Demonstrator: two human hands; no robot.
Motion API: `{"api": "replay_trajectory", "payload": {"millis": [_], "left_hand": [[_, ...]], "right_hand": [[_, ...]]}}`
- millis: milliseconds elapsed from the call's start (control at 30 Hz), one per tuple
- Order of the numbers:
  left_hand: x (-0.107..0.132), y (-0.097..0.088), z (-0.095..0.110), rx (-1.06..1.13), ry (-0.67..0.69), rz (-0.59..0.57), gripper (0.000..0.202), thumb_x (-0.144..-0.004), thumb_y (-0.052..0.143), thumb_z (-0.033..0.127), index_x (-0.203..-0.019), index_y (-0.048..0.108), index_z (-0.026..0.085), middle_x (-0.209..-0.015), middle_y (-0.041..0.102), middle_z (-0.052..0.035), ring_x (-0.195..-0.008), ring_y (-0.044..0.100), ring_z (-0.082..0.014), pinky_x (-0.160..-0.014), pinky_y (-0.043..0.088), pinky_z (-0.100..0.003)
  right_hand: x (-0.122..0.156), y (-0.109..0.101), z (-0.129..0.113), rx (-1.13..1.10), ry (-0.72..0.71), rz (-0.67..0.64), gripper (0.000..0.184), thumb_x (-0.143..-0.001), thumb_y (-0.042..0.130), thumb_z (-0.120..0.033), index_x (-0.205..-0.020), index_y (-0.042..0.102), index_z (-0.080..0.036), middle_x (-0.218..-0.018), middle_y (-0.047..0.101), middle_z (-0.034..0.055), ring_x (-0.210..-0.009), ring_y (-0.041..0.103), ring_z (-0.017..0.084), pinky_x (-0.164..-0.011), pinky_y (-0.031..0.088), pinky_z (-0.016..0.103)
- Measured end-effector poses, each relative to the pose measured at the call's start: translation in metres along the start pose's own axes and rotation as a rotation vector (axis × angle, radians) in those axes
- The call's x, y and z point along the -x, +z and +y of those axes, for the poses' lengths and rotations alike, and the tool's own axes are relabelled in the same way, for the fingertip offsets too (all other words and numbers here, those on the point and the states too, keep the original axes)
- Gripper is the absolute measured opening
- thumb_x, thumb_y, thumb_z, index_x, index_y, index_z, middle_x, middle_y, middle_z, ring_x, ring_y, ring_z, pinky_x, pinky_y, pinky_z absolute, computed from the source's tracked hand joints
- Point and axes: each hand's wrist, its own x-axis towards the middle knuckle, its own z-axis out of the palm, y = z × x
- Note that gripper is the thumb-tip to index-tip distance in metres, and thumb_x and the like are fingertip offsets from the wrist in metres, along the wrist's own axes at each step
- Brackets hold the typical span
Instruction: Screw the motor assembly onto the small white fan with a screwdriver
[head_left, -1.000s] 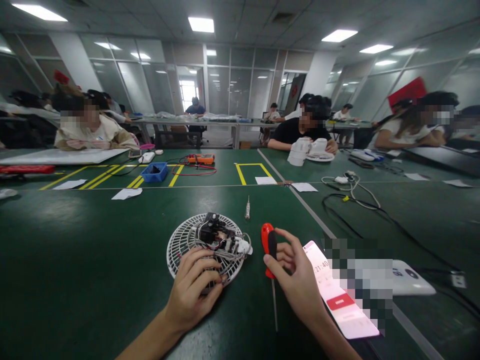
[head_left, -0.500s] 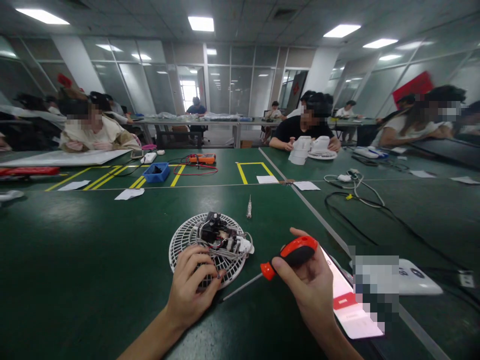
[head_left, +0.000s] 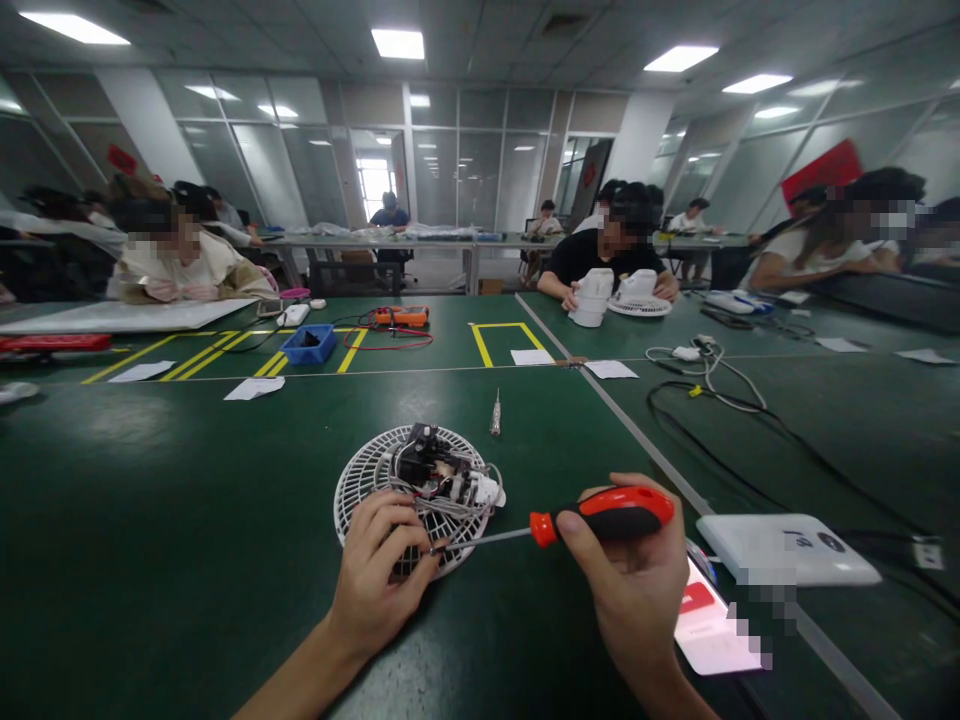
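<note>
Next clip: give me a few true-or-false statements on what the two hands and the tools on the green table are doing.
1. The right hand grips a red-handled screwdriver. True.
2. Its shaft points away from the white fan grille. False: the tip points at the grille, close to the fingers of the left hand.
3. The left hand rests on the grille's near edge. True.
4. The small screwdriver lies on top of the grille. False: it lies on the table, beyond the grille.
</note>
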Motion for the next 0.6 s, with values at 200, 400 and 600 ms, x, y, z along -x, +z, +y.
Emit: {"api": "replay_trajectory", "payload": {"millis": [200,400,600], "left_hand": [[-0.0001,-0.0010,-0.0016,0.005,0.009,-0.012,0.016,-0.084,0.074,0.011,-0.083,0.061,0.020,-0.090,0.064,-0.0023,-0.104,0.060,-0.0201,-0.097,0.048,-0.038],[0.0028,-0.0007,-0.0033,0.017,-0.009,-0.031,0.015,-0.085,0.074,0.012,-0.084,0.062,0.021,-0.091,0.065,-0.0028,-0.106,0.059,-0.0209,-0.097,0.047,-0.039],[0.0016,-0.0015,-0.0028,0.009,0.004,-0.027,0.014,-0.085,0.074,0.012,-0.084,0.063,0.021,-0.092,0.066,-0.0027,-0.106,0.060,-0.0205,-0.096,0.048,-0.038]], "right_hand": [[0.0014,-0.0006,-0.0029,0.030,-0.054,-0.024,0.050,-0.069,0.090,-0.034,-0.107,0.059,-0.026,-0.086,0.066,-0.0002,-0.069,0.067,0.019,-0.063,0.058,0.033],[0.0014,-0.0009,-0.0037,0.036,-0.144,-0.038,0.047,-0.072,0.089,-0.029,-0.109,0.059,-0.027,-0.088,0.065,-0.0003,-0.071,0.066,0.018,-0.065,0.059,0.032],[0.0003,-0.0005,-0.0030,0.030,-0.184,-0.043,0.046,-0.073,0.087,-0.025,-0.109,0.059,-0.028,-0.085,0.066,-0.0017,-0.069,0.066,0.016,-0.064,0.058,0.029]]}}
